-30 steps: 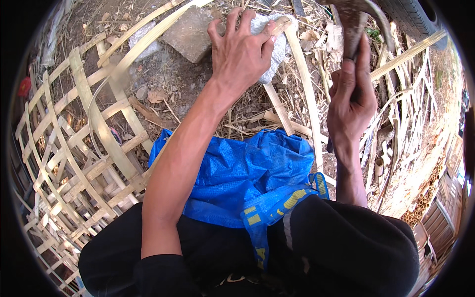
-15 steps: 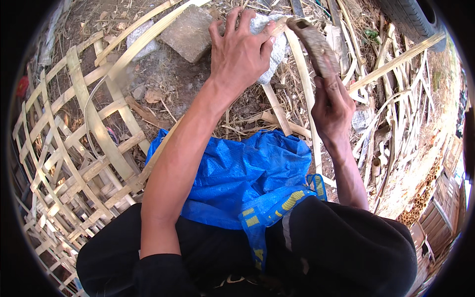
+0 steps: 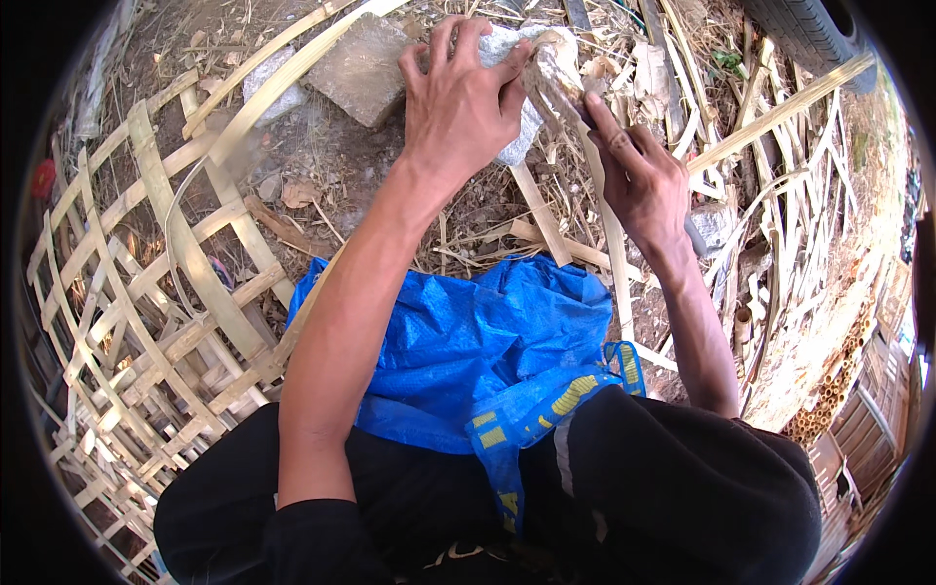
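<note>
My left hand [image 3: 458, 107] reaches over a pale grey rock [image 3: 522, 136] with its fingers bent. Its thumb and forefinger press together at the upper end of a long bamboo strip [image 3: 612, 234], which runs down toward my knees. My right hand [image 3: 643, 185] is closed around a brown, worn, curved tool [image 3: 558, 86], its forefinger stretched along it. The tool's far end lies at the strip's top, beside my left fingertips. Motion blur and my fingers hide just how they touch. A dark handle-like end [image 3: 695, 236] shows behind my right wrist.
A blue woven plastic sheet [image 3: 478, 322] lies before my knees. Open bamboo lattice [image 3: 166, 224] spreads on the left. A flat brown stone [image 3: 361, 73] sits beyond my left hand. Loose bamboo strips [image 3: 780, 224] and a black tyre [image 3: 804, 39] are at the right.
My right hand has swung the brown tool left and down from a raised position onto the strip's upper end. The left hand has shifted slightly left.
</note>
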`<action>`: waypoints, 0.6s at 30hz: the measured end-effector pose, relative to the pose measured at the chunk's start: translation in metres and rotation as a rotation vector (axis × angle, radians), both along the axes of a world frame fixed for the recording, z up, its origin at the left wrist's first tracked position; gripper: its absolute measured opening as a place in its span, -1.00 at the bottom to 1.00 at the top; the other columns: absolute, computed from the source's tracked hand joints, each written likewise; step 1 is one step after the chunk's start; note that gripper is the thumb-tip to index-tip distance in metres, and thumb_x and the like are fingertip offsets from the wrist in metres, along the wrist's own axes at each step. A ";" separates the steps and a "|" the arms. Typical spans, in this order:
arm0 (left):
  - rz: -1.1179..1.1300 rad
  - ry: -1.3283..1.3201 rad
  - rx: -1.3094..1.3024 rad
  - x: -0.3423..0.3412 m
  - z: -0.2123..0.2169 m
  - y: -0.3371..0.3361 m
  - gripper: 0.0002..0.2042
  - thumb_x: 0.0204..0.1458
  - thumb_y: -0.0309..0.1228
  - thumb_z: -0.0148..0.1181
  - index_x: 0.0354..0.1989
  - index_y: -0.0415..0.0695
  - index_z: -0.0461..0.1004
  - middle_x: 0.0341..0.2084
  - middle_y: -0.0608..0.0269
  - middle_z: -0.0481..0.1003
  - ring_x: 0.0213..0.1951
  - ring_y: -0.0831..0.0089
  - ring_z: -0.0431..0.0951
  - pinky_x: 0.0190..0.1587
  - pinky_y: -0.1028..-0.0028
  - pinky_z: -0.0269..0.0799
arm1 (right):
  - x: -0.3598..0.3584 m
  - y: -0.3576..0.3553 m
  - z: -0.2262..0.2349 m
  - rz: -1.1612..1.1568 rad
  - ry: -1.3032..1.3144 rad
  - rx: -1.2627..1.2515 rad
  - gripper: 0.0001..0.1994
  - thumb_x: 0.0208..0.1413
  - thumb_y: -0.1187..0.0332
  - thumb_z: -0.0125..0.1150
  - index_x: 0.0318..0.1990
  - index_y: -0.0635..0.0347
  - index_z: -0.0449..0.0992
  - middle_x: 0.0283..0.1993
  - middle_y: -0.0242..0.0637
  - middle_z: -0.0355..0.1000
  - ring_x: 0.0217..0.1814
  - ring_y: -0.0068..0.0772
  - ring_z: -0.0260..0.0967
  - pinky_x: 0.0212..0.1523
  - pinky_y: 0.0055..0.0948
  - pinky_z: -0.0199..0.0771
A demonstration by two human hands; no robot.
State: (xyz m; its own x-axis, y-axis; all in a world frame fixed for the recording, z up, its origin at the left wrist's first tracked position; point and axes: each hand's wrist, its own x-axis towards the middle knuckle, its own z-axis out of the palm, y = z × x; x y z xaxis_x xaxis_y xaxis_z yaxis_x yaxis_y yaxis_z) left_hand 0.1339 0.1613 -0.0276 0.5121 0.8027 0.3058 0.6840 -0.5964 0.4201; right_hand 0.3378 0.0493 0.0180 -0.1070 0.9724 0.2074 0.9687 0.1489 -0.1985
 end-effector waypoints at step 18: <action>0.046 -0.024 -0.014 0.007 -0.002 -0.001 -0.70 0.17 -0.21 0.22 0.00 0.02 0.70 0.15 0.03 0.39 0.31 0.10 0.21 0.25 -0.09 0.01 | -0.021 -0.019 -0.006 -0.385 0.891 0.133 -0.51 0.47 0.35 -0.02 0.47 0.25 0.19 -0.35 -0.40 0.46 -0.42 -0.69 0.30 -0.41 -0.61 0.36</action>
State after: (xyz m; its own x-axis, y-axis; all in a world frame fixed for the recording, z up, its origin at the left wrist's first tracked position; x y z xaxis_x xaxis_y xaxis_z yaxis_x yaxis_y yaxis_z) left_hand 0.1407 0.1606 -0.0291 0.4673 0.8295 0.3060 0.7000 -0.5585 0.4451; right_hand 0.3172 0.0306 0.0121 0.4614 0.8709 0.1692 0.4597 -0.0716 -0.8852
